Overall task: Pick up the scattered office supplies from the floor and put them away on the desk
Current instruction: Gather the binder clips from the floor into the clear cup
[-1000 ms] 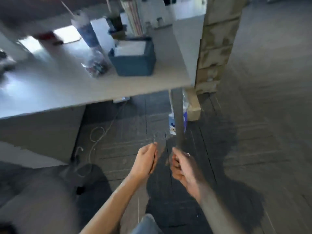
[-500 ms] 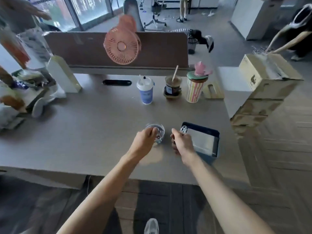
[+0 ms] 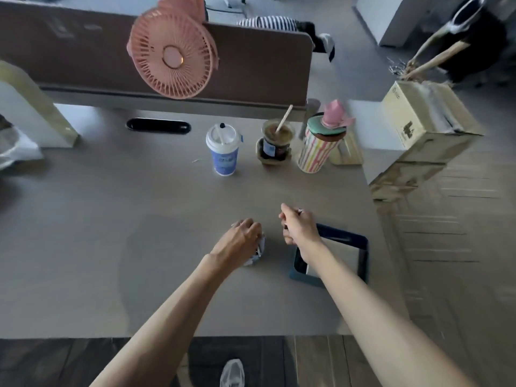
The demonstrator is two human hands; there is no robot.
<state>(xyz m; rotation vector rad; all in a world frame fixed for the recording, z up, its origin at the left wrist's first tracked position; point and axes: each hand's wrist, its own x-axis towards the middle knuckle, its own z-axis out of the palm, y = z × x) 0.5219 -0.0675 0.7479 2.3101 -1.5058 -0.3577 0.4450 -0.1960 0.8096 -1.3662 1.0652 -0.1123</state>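
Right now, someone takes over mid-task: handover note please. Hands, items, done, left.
Left hand: fingers curled over the clear container, which sits on the desk.
Right hand: pinches a small metal item, too small to identify, above the desk beside the blue tray.
Done: both things are up at the desk.
Left: put the metal item away, probably in the container or tray. Then check the floor, as little of it shows here.

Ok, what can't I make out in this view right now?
Head view:
- small container: mostly covered by left hand; contents unreadable.
- right hand: curled round a tiny item; only a metal glint shows.
- blue tray: near corner hidden by right forearm.
- floor: mostly hidden by desk.
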